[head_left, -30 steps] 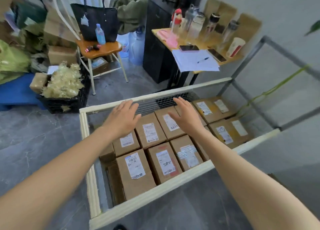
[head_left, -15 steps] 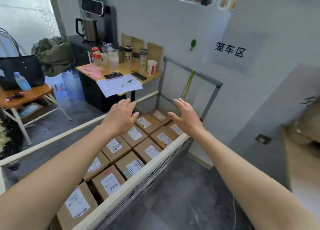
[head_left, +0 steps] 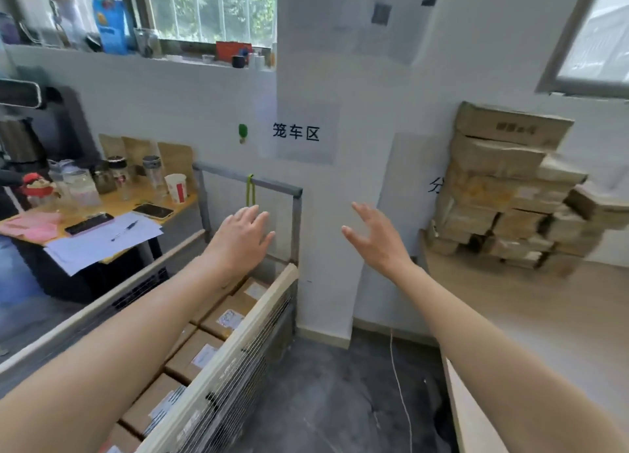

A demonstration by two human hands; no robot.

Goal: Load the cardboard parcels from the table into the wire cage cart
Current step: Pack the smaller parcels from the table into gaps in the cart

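Both your hands empty, fingers spread: left hand (head_left: 243, 238) over cage cart (head_left: 218, 377), right hand (head_left: 377, 238) mid-air. Parcel stack (head_left: 510, 187) sits on table (head_left: 531, 319), off to right, so right hand closer. Reach that way.

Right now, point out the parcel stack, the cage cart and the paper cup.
parcel stack (head_left: 493, 187): head view, front of a middle box.
cage cart (head_left: 245, 377): head view, near wire side panel.
paper cup (head_left: 177, 188): head view, side wall.
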